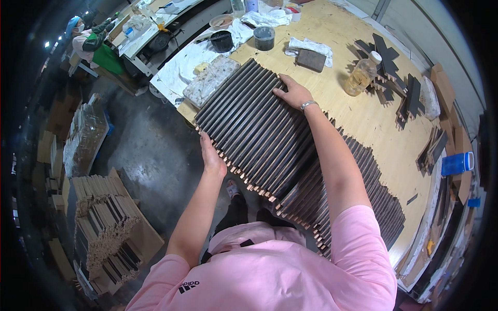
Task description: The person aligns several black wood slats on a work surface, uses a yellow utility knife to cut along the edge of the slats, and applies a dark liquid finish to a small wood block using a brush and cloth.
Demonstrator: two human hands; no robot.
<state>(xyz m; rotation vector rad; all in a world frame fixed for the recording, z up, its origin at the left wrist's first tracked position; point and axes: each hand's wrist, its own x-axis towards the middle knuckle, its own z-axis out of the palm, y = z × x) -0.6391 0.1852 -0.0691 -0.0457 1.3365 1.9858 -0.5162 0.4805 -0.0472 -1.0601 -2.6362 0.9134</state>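
A row of dark, narrow wooden strips (249, 114) lies side by side on the table, with pale raw wood showing at their near ends. My left hand (212, 158) rests flat against those near ends at the table's edge, its fingers stretched out. Across the row, my right hand (294, 94) touches the far ends, thumb and fingers apart; some of its fingertips are hard to make out. Beneath my right forearm, a lower row of similar dark strips (358, 171) continues to the right. Neither hand is wrapped round a strip.
A speckled pale block (210, 80) sits beyond the strips' left end. Farther back are black tubs (264, 39), a dark sanding block (310, 60) and a bottle of yellowish liquid (362, 75). Stacked boards (106, 223) stand at lower left. A person in a green apron (106, 57) works at another table.
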